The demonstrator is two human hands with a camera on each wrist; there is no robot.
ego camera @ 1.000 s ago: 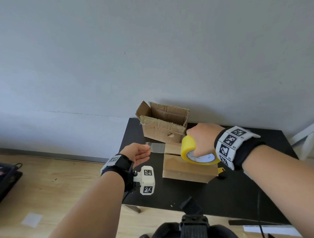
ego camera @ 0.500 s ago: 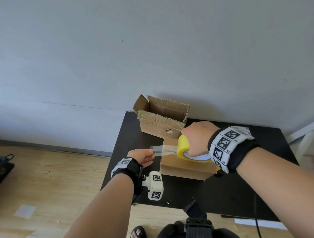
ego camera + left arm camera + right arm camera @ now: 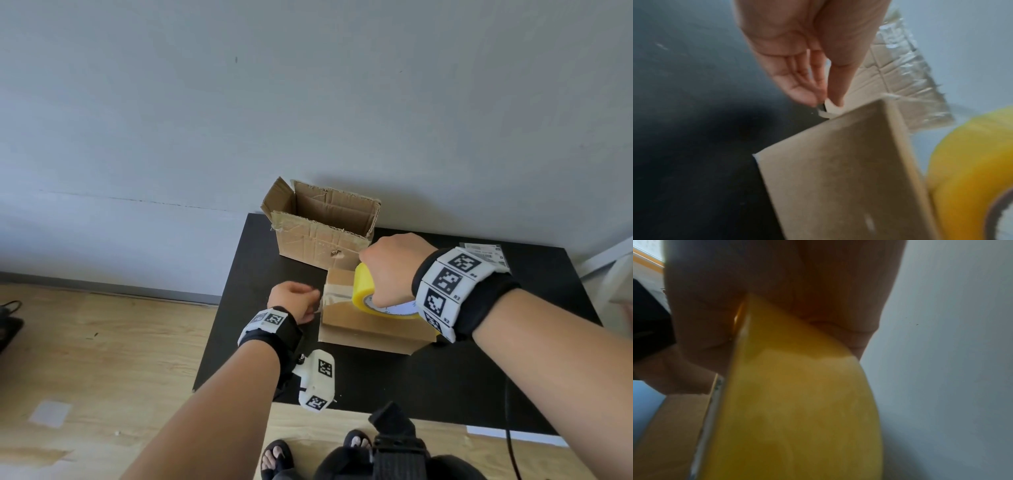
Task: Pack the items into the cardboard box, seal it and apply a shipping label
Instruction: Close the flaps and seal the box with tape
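Note:
A closed cardboard box (image 3: 366,325) (image 3: 838,178) lies on the black table (image 3: 445,383). My right hand (image 3: 390,270) grips a yellow tape roll (image 3: 364,291) (image 3: 797,402) (image 3: 972,162) held over the box top. A strip of clear tape (image 3: 337,296) (image 3: 920,91) runs from the roll to the box's left edge. My left hand (image 3: 294,301) (image 3: 824,104) pinches the free tape end between thumb and fingers, just off the box's left side.
An open, worn cardboard box (image 3: 322,229) stands behind at the table's back edge against the wall. A shipping label (image 3: 483,251) lies at the back right. Wooden floor (image 3: 102,359) lies left of the table; my sandalled feet (image 3: 277,455) are below.
My left hand has moved right and down, bringing the tape end to the box's left edge. The right hand stays on the roll over the box top.

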